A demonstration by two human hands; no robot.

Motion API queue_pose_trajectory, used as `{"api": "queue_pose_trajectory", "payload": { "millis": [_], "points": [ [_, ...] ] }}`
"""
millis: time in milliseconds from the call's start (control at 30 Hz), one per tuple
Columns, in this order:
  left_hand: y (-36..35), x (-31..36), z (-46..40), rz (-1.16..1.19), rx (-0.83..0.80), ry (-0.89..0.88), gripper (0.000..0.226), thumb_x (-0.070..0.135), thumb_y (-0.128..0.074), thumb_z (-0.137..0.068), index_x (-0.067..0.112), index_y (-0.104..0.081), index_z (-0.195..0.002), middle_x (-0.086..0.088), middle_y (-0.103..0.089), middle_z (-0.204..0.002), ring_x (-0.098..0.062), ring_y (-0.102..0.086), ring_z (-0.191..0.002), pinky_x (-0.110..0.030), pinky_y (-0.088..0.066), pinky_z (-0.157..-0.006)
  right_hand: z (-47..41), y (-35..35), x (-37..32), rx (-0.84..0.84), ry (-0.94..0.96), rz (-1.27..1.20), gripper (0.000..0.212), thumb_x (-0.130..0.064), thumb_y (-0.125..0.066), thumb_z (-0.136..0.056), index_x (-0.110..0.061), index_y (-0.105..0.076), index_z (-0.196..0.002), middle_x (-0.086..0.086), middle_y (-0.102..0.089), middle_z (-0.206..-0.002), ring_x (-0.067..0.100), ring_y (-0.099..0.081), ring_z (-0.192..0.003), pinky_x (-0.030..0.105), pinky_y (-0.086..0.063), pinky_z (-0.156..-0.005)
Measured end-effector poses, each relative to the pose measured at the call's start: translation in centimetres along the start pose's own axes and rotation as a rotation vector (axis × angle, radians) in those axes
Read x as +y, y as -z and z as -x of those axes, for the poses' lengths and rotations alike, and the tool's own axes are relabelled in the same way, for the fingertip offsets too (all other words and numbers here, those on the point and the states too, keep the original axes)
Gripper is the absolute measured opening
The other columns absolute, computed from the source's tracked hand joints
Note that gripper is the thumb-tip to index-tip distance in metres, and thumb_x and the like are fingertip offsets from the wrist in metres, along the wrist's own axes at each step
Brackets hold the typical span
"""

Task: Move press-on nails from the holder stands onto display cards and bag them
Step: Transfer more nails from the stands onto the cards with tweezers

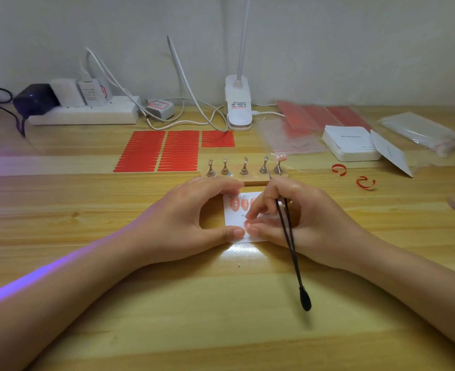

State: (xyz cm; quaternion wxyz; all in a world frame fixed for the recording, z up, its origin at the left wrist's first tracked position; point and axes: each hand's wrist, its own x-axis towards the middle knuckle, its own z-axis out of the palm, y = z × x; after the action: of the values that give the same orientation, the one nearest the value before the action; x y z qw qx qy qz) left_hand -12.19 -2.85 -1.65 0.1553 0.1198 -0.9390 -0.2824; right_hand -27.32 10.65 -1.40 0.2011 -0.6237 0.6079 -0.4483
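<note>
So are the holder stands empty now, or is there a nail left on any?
One left: the rightmost stand carries a pink nail; the other four stands show bare tops.

Card (233, 218) before holder stands (243, 167); sticker sheets (162, 151) behind-left; bags (424, 132) probably far right.
</note>
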Motion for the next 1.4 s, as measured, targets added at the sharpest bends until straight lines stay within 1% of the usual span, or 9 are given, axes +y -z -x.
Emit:
{"api": "queue_pose_trajectory", "payload": {
  "millis": [300,400,567,700,833,933,1133,1267,1400],
  "points": [
    [-0.1,-0.1,-0.1,0.002,0.0,-0.004,0.062,0.047,-0.064,-0.069,0.028,-0.049,-0.125,0.028,-0.048,-0.113,0.007,-0.043,-0.111,-0.007,-0.03,-0.096,-0.2,-0.1,-0.1,-0.017,-0.003,0.035,0.041,0.002,-0.074,-0.075,-0.02,-0.04,-0.068,0.002,-0.069,-0.079,0.002,-0.059,-0.07,0.007,-0.043,-0.064],
    [0.1,-0.1,-0.1,-0.003,-0.019,-0.008,0.059,0.048,-0.063,-0.069,0.039,-0.042,-0.124,0.028,-0.048,-0.115,0.007,-0.043,-0.113,-0.01,-0.031,-0.098,-0.2,-0.1,-0.1,-0.03,-0.008,0.025,0.04,0.003,-0.073,-0.075,-0.018,-0.04,-0.068,0.004,-0.069,-0.08,0.007,-0.061,-0.072,0.007,-0.043,-0.065],
    [0.5,0.4,-0.4,-0.08,-0.074,0.017,0.058,0.056,-0.059,-0.068,0.058,-0.028,-0.117,0.026,-0.049,-0.12,0.007,-0.042,-0.117,-0.019,-0.035,-0.101,0.0,0.2,-0.2,0.105,-0.001,-0.017,0.037,0.001,-0.07,-0.077,-0.02,-0.042,-0.068,0.006,-0.067,-0.079,0.003,-0.062,-0.073,0.02,-0.052,-0.067],
    [1.0,0.6,-0.9,-0.171,-0.078,-0.004,0.063,0.057,-0.057,-0.066,0.044,-0.043,-0.126,0.038,-0.041,-0.107,0.009,-0.043,-0.108,-0.021,-0.039,-0.091,-0.3,1.1,-0.3,0.376,0.018,-0.009,0.036,0.004,-0.067,-0.079,-0.015,-0.038,-0.069,0.005,-0.066,-0.073,0.017,-0.062,-0.071,0.018,-0.049,-0.068],
    [2.3,1.3,-2.0,-0.168,0.005,-0.098,0.033,0.045,-0.064,-0.076,0.033,-0.055,-0.105,0.028,-0.051,-0.097,0.005,-0.049,-0.091,-0.013,-0.039,-0.073,-1.6,3.2,-0.2,0.511,0.004,0.002,0.035,0.004,-0.062,-0.083,-0.019,-0.038,-0.072,0.001,-0.062,-0.075,-0.003,-0.061,-0.067,0.014,-0.047,-0.064],
    [3.0,1.9,-4.1,-0.09,0.129,-0.122,0.024,0.027,-0.067,-0.076,0.027,-0.055,-0.096,0.013,-0.057,-0.089,-0.003,-0.052,-0.081,-0.008,-0.037,-0.066,-2.4,4.5,0.6,0.495,-0.071,0.106,0.036,0.0,-0.063,-0.082,-0.023,-0.038,-0.07,0.002,-0.064,-0.079,-0.006,-0.056,-0.065,0.013,-0.045,-0.064],
    [0.9,2.6,-8.7,-0.071,0.081,-0.006,0.058,0.027,-0.072,-0.076,0.02,-0.047,-0.127,0.008,-0.055,-0.103,-0.008,-0.053,-0.097,-0.02,-0.04,-0.083,-3.4,4.7,1.9,0.354,-0.155,0.246,0.038,-0.013,-0.073,-0.078,-0.02,-0.037,-0.069,-0.006,-0.064,-0.075,-0.011,-0.057,-0.063,0.005,-0.04,-0.061],
    [-0.2,2.7,-10.1,-0.028,0.042,0.048,0.061,0.026,-0.073,-0.074,0.019,-0.047,-0.128,0.007,-0.061,-0.094,-0.013,-0.059,-0.092,-0.03,-0.047,-0.084,-3.5,4.2,1.9,0.346,-0.094,0.321,0.039,-0.012,-0.073,-0.079,-0.024,-0.037,-0.068,-0.009,-0.06,-0.071,0.005,-0.064,-0.076,0.013,-0.045,-0.064],
    [-0.8,2.4,-10.5,-0.026,0.03,0.06,0.054,0.018,-0.073,-0.075,0.019,-0.05,-0.124,0.011,-0.059,-0.083,-0.015,-0.06,-0.086,-0.039,-0.049,-0.083,-3.5,4.3,1.9,0.332,-0.058,0.347,0.039,-0.013,-0.072,-0.081,-0.025,-0.038,-0.068,0.0,-0.065,-0.076,0.016,-0.067,-0.077,0.036,-0.053,-0.072]
  ]
}}
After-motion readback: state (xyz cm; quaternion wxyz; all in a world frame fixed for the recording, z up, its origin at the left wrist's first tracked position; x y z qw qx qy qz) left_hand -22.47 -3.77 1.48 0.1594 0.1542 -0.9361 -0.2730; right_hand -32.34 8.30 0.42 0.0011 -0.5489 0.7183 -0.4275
